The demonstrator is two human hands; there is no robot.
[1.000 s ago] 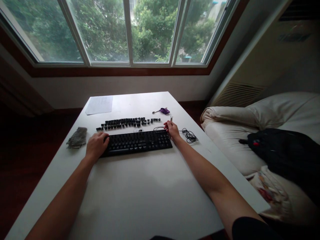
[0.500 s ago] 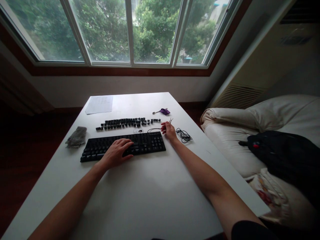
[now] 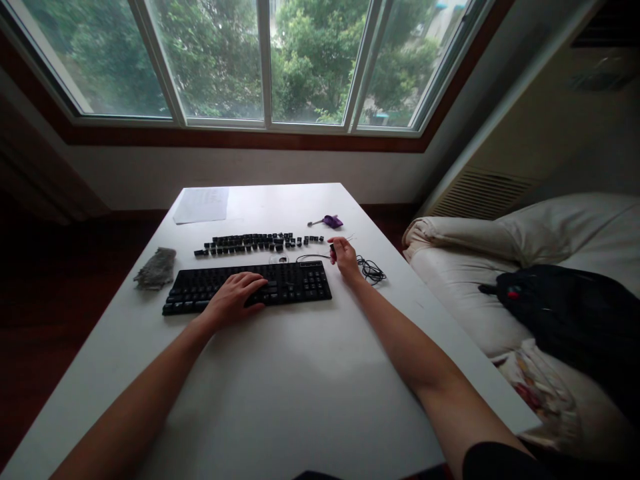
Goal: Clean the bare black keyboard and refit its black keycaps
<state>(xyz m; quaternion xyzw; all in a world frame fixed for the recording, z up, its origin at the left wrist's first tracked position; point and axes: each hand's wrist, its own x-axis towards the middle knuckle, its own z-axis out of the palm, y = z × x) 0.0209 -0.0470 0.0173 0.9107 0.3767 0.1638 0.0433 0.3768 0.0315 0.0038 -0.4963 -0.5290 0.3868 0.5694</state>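
Observation:
A black keyboard (image 3: pixel 300 285) lies on the white table, with my left hand (image 3: pixel 236 295) resting over its middle, fingers stretched out and lying on the keys. Beyond the keyboard's right end, my right hand (image 3: pixel 346 259) is closed above the table. Thin wire prongs of what looks like a keycap puller (image 3: pixel 351 237) stick out past its fingers. A small black piece (image 3: pixel 333 247), probably a keycap, shows at the fingertips. Loose black keycaps (image 3: pixel 240 249) lie in rows behind the keyboard. A coiled black cable (image 3: pixel 371 270) lies just right of my right hand.
A grey cloth (image 3: pixel 156 269) lies left of the keyboard. Paper sheets (image 3: pixel 203 205) are at the table's back left. A purple item (image 3: pixel 333 221) with a small brush-like stick lies at the back right. A pale sofa (image 3: pixel 440 257) with a black bag (image 3: pixel 565 303) stands right of the table.
My right hand has shifted slightly right and turned, and a black piece now shows at its fingertips. The left hand stays on the keyboard. The view has tilted slightly.

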